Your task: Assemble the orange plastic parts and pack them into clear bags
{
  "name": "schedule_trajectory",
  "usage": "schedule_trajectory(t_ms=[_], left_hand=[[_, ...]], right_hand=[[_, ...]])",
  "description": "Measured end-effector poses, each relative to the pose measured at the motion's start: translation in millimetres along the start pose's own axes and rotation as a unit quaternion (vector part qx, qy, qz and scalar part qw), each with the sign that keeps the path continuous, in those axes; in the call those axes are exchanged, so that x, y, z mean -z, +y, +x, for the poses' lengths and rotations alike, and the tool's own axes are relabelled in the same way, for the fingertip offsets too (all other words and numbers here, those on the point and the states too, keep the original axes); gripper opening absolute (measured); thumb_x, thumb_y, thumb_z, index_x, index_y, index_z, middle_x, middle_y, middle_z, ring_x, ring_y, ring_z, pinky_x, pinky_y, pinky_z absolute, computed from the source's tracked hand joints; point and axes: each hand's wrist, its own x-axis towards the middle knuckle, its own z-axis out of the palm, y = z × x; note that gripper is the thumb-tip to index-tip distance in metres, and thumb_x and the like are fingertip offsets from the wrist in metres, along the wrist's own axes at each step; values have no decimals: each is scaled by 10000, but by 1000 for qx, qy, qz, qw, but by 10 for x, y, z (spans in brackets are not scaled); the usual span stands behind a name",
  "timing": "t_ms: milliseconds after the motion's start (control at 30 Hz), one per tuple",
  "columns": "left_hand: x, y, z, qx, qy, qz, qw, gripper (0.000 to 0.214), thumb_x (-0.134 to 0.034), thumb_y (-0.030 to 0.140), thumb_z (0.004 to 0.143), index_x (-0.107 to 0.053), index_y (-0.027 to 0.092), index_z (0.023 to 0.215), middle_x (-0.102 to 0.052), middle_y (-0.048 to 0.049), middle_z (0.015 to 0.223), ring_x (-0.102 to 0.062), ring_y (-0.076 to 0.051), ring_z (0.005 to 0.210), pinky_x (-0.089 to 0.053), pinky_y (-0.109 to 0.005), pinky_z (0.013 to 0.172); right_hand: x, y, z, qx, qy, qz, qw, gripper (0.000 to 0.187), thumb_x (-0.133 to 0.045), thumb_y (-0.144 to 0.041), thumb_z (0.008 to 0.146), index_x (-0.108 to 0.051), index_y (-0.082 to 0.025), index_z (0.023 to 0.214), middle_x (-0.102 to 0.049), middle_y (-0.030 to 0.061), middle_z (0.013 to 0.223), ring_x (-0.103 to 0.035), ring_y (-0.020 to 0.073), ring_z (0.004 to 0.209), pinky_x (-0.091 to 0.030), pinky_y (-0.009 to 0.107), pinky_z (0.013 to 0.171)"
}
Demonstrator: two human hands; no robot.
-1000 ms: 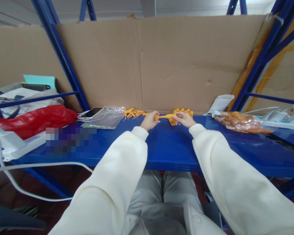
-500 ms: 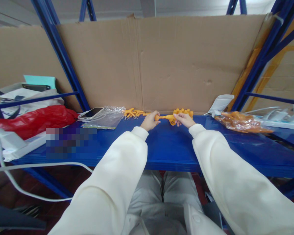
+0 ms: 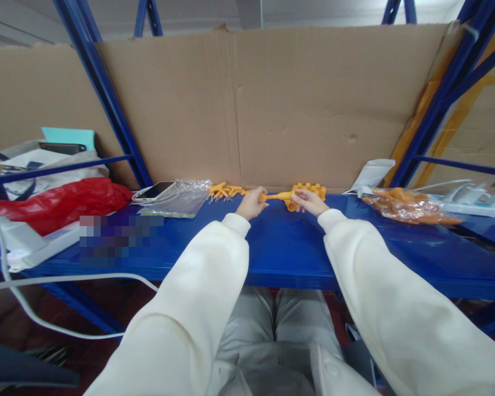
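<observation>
Between my two hands a yellow-orange plastic piece with a ribbed, screw-like shaft [image 3: 278,196] is held level, just above the blue shelf. My left hand [image 3: 249,204] is closed around its rounded end. The fingers of my right hand [image 3: 311,202] pinch the other end, partly covering it. Below that end a yellow round part [image 3: 291,205] shows; whether it is joined to the shaft I cannot tell. Behind my right hand sits a cluster of knobbly yellow parts [image 3: 318,189]. Left of my left hand lie several yellow branching pieces with metal clasps [image 3: 223,191].
On the left are a clear plastic bag [image 3: 181,204], a phone [image 3: 157,190] with a white cable, and a red bag [image 3: 66,202]. To the right lies a bag of orange parts [image 3: 408,205] beside a white power strip [image 3: 476,207]. Cardboard [image 3: 292,104] stands behind the blue shelf [image 3: 289,247].
Both hands keep their hold on the yellow piece in nearly the same place. My fingers have shifted only slightly.
</observation>
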Motion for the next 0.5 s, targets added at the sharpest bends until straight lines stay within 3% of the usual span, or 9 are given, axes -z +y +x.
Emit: schedule_trajectory(t_ms=[100,200,500], left_hand=[[-16,-29,10,-1,10,-9,1000,347,-799,35,707,-611,194,950,-695,-7,862,-680,-187,826,-531,-346,872],[-29,-48,17,-8,11,-18,1000,351,-799,36,708,-609,199,954,-693,-2,859,-681,-185,832,-536,-345,871],[-31,-55,10,-25,6,-16,1000,347,-820,81,712,-616,208,963,-698,-5,883,-685,-189,852,-547,-343,865]], right_hand=[[6,33,2,16,-6,16,1000,668,-749,-553,837,-570,-228,1394,-710,74,976,-666,152,649,-559,292,560],[6,36,2,29,-10,27,999,617,-763,-472,838,-584,-232,1377,-691,68,1016,-661,132,646,-537,254,524],[49,14,20,37,-5,32,999,542,-819,-533,761,-676,-170,1136,-698,73,877,-642,176,650,-580,363,641]])
